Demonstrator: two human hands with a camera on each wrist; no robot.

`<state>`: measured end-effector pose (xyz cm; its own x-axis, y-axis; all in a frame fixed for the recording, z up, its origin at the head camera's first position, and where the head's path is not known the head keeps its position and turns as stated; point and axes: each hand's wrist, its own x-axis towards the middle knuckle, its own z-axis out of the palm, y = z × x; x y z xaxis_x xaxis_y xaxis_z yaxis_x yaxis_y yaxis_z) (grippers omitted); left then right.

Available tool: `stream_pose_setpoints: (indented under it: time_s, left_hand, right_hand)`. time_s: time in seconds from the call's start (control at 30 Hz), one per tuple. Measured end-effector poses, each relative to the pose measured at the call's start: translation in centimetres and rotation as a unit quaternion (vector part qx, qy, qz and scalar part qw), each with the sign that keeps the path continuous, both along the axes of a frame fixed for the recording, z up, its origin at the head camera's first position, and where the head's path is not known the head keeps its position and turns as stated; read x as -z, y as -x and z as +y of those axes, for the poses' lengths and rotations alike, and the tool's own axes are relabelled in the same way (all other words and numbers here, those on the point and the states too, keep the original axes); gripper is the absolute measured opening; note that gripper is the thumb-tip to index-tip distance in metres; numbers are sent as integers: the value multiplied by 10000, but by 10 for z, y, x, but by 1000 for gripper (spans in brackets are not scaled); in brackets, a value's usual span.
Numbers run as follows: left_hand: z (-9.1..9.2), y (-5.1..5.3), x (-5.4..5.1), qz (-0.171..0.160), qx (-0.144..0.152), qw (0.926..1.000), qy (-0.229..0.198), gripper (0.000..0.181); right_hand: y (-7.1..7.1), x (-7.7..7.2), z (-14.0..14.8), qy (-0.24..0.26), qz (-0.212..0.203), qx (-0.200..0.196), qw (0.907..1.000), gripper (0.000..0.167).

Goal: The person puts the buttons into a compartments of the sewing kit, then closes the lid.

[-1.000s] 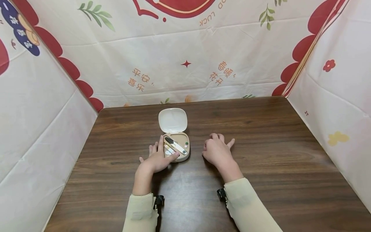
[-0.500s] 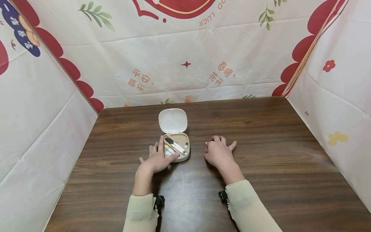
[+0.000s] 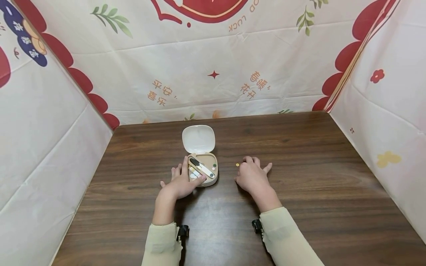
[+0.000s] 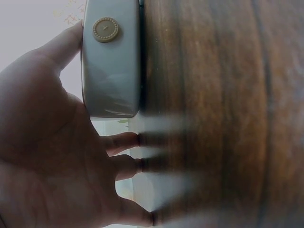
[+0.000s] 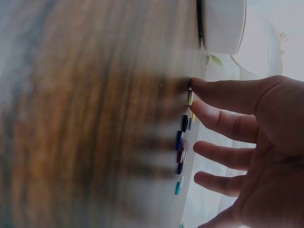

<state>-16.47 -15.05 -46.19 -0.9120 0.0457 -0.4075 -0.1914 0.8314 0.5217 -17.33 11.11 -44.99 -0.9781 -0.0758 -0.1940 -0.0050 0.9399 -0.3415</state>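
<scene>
A small white sewing-kit case (image 3: 198, 139) stands with its lid raised. In its beige tray lie a slim white tool with a black end (image 3: 202, 167) and several small pieces. My left hand (image 3: 177, 184) rests against the case, index finger along its left side and thumb across the front edge. In the left wrist view, the case wall (image 4: 111, 76) carries a round clasp (image 4: 105, 29). My right hand (image 3: 252, 175) is low over the table, fingers pointing down. Its thumb and index tips lie either side of a yellow button (image 5: 190, 97); whether they pinch it is unclear.
Several small coloured buttons, one of them blue (image 5: 179, 140) and one teal (image 5: 177, 187), lie on the table beyond the right fingers. A yellow button (image 3: 237, 164) shows left of that hand. Brown wood-grain tabletop (image 3: 309, 166) surrounds the case; patterned cloth walls (image 3: 213, 55) enclose it.
My right hand has shifted slightly right and towards me, and a yellow button now shows at its left. The left hand and the case stay in place.
</scene>
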Motion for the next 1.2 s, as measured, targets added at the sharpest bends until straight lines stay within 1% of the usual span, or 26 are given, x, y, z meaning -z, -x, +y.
stream_pose_setpoints:
  time_s: [0.03,0.07,0.17,0.33,0.4,0.43,0.5,0.57,0.63,0.67,0.73,0.93,1.03,1.17,1.2]
  left_hand:
    - [0,-1,-2,2,-2,10000,-4,120]
    - [0,-1,-1,32,-3,10000,4,120]
    - [1,-2,-2,45,-33,10000,-23,120]
    - [0,-1,0,54,-44,10000,-28,121]
    - [1,-2,-2,44,-40,10000,-5,121]
    - [0,-1,1,73,-61,10000,-28,121]
    - [1,-1,2,81,-57,9999,-32,121]
    - [1,-1,1,40,-64,10000,-63,121]
    - [-1,1,6,20,-63,9999,-97,122]
    - [-1,1,5,-18,-41,9999,-92,121]
    - [-2,2,7,-61,-30,9999,-90,122]
    - [-1,2,2,-179,63,9998,62,116]
    - [-1,2,2,-219,68,9997,69,113]
    - [-1,3,4,-197,57,9998,72,114]
    - [-1,3,4,-197,55,9998,84,114]
  right_hand:
    - [0,0,0,1,-3,-2,10000,27]
    - [-1,0,0,8,-5,-6,10000,28]
    - [-1,0,0,7,-4,-27,10000,28]
    - [-2,1,-1,-44,-9,-60,10000,27]
    - [-2,1,-1,-55,-11,-59,10000,27]
    - [-3,1,-1,-60,-9,-60,10000,28]
    - [-3,1,-1,-74,-22,-63,9999,29]
    - [-4,0,-1,-83,-35,-69,9999,29]
    - [-5,-2,0,-97,-56,-84,9999,30]
    - [-5,-3,0,-110,-75,-97,9999,31]
    - [-6,-4,1,-122,-100,-126,9998,32]
    - [-7,-6,4,-185,-218,-170,9994,33]
    - [-8,-6,6,-195,-236,-172,9994,27]
    - [-10,-4,11,-126,-121,-111,9998,8]
    - [-10,-3,12,-106,-78,-84,9999,8]
